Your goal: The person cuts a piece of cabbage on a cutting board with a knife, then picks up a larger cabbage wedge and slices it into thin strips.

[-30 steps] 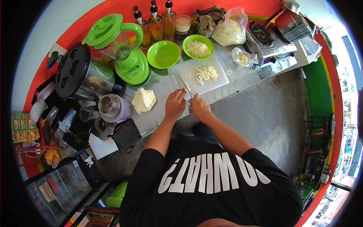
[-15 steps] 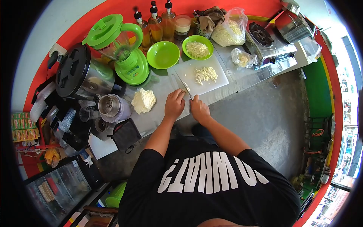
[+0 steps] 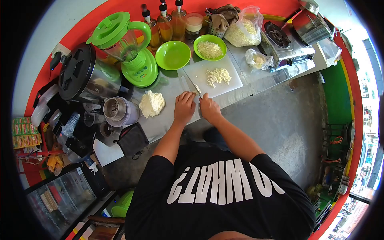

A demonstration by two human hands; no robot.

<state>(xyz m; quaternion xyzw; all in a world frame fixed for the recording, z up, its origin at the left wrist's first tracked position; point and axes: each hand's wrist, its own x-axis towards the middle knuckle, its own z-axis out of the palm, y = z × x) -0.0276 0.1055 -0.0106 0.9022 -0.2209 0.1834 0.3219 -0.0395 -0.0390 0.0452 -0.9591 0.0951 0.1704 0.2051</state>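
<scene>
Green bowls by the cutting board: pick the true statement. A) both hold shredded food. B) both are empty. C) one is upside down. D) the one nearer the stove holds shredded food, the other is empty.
D: the bowl nearer the stove holds pale shreds, while the other bowl, beside the blender, shows only its bare green inside; both stand upright behind the cutting board.

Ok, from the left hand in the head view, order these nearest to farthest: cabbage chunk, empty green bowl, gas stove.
1. Cabbage chunk, on the counter just beside the left hand.
2. Empty green bowl, beyond the board's corner.
3. Gas stove, far end of the counter.
</scene>
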